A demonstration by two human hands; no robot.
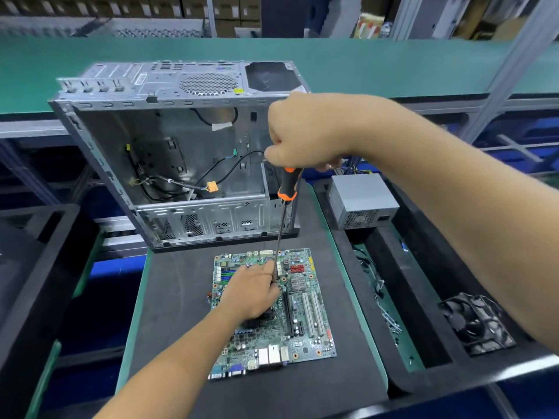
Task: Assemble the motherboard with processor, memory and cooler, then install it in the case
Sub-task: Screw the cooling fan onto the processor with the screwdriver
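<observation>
Head view: motherboard (305, 313) lay flat on black mat (181, 297), in front of open case (169, 164). Right hand (305, 134) gripped screwdriver (287, 189) handle, fingers curled round it, shaft pointing down at board. Left hand (251, 291) rested on board, fingers pinching shaft near tip.

Green conveyor belt (363, 65) across the far side, grey metal rail (30, 128) under its near edge. Beyond it, blurred rows of cardboard boxes (121, 7) and shelving. Slanted grey post (508, 71) at right. Near side: black mat (169, 297) on a green-edged table (133, 313). Black foam trays to the left (36, 267) and right (423, 267), set just beside the table. Blue bins (529, 134) under the belt at right, more blue below the table at left. Even, bright light; soft shadows only.
</observation>
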